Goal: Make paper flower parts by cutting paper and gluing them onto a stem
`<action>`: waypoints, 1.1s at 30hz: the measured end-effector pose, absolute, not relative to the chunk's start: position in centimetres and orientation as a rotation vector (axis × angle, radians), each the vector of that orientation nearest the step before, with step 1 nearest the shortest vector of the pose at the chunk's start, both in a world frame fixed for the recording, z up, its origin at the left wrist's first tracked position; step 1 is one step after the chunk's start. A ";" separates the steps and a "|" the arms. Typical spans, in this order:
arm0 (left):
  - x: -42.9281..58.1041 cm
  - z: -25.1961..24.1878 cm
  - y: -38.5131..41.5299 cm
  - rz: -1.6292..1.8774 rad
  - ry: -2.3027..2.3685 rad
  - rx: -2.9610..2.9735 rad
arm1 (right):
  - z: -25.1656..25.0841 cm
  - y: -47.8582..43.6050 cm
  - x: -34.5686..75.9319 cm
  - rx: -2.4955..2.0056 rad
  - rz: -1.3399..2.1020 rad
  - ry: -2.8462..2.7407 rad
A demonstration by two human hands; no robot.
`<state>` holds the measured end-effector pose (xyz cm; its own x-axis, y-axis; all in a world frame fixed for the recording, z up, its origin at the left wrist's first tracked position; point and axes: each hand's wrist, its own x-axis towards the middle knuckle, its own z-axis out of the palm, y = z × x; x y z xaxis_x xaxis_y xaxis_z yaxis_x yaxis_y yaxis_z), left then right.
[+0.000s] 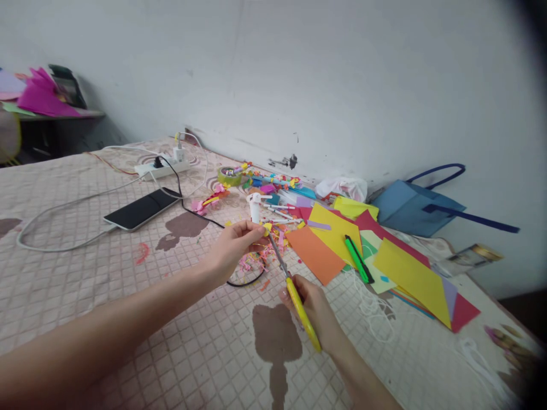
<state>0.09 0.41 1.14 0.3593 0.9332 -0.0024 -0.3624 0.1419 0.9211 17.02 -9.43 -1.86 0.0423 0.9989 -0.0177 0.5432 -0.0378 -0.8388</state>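
My left hand (233, 247) pinches a small yellow paper piece (267, 229) between thumb and fingertips, above a pile of pink and orange paper scraps (252, 262). My right hand (316, 313) grips yellow-handled scissors (299, 304), whose metal blades (277, 256) reach up to the yellow piece. Both hands hover over a pink quilted bed cover (85, 273).
Coloured paper sheets (342, 239) lie to the right with a green utility knife (358, 259) on them. A phone (141, 209), charging cables and a power strip (162, 167) lie to the left. Pens, tape and craft bits sit behind, near the wall. A blue bag (414, 208) stands at the right.
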 end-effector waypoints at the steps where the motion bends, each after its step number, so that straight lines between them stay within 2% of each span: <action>1: 0.1 1.1 0.4 1.061 0.697 1.008 | -1.9 -9.4 17.0 -1.657 0.880 -1.569; 33: 0.5 1.2 -0.3 1.068 0.607 0.928 | -2.8 -9.4 16.9 -1.609 0.870 -1.555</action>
